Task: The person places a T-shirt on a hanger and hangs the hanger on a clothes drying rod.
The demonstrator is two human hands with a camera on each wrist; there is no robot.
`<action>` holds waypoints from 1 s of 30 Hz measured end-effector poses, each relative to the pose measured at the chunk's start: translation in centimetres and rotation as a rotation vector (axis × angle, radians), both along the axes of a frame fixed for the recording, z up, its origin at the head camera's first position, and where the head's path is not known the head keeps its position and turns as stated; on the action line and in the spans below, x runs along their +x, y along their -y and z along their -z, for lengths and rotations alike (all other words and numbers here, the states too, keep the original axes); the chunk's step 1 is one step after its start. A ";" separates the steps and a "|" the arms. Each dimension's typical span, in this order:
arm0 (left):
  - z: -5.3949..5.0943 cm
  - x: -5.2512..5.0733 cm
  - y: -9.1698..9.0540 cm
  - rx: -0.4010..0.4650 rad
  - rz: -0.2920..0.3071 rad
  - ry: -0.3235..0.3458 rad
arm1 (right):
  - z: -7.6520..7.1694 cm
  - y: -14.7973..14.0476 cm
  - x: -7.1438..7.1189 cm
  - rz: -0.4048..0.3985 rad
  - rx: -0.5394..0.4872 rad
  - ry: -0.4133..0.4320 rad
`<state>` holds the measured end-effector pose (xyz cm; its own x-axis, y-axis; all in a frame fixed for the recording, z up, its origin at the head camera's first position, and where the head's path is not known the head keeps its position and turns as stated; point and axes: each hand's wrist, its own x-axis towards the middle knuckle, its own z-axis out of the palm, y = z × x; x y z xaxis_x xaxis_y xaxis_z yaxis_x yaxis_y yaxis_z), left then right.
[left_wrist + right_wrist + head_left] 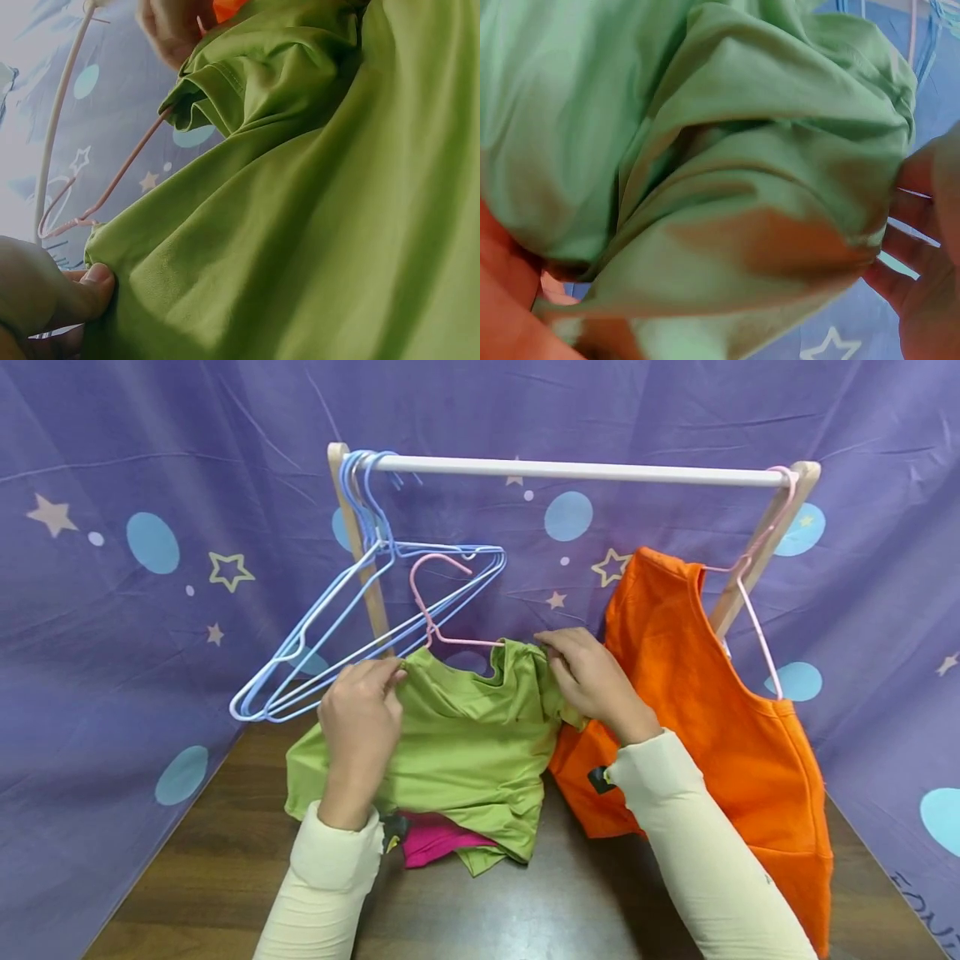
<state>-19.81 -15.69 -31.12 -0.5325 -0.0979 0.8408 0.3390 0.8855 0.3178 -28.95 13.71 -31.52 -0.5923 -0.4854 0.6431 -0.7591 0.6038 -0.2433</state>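
Note:
A green T-shirt hangs spread between both hands over a pink hanger, whose hook stands up out of the neck opening. In the left wrist view, the left hand pinches the cloth at one shoulder between thumb and fingers. At the opposite shoulder, beside the sleeve, the right hand grips the cloth with its fingertips. The right wrist view shows those fingers against the shirt's folded edge. Most of the hanger's arms are hidden inside the shirt.
A white rail on wooden posts stands behind. Several blue and white hangers hang at its left end. An orange sleeveless garment hangs on another pink hanger at right. Magenta cloth lies under the T-shirt on the wooden table.

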 end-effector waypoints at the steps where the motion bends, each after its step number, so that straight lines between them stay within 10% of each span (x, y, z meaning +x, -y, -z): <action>1: 0.0 0.0 0.1 0.003 -0.003 -0.001 | 0.1 -0.3 0.0 0.006 -0.006 -0.003; 30: -0.3 0.1 0.8 -0.007 0.005 0.007 | 1.1 -3.3 -1.6 0.146 -0.193 0.105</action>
<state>-19.67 -16.52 -30.82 -0.5388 -0.0896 0.8377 0.3408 0.8861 0.3140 -30.50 16.97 -32.65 -0.7155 -0.2644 0.6466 -0.6319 0.6395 -0.4378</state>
